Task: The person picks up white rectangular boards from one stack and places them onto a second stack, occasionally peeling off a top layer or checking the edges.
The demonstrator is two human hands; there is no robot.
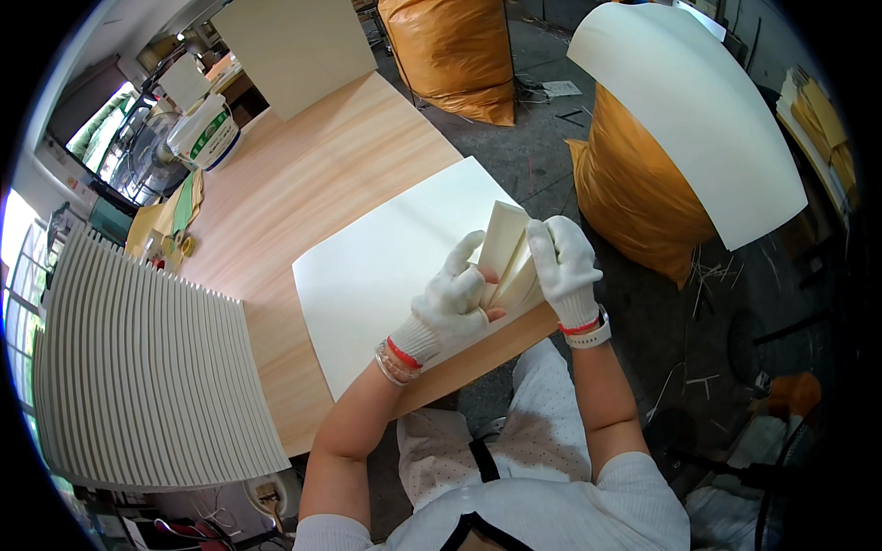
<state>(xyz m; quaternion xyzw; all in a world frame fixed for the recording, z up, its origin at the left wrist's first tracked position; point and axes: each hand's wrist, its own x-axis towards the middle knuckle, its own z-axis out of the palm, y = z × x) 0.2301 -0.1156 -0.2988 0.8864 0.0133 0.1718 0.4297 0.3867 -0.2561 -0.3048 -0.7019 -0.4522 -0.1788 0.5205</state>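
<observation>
Both of my hands wear white knitted gloves with red cuffs, and some bare fingertips show on the left. Between them is a narrow cream-white folded card piece (504, 234) with raised, box-like sides, held tilted over the table's near right edge. My left hand (447, 303) grips its left side and lower end, thumb stretched up along it. My right hand (562, 262) closes on its right side near the upper end. Beneath the left hand, a large white sheet (386, 262) lies flat on the table.
The wood-grain table (266, 193) bears a tall stack of white boards (156, 358) at left, a white bucket (204, 138) and an upright board (299, 55) at the back. Orange sacks (450, 55) stand on the floor beyond; a curved white sheet (689, 101) rests on one.
</observation>
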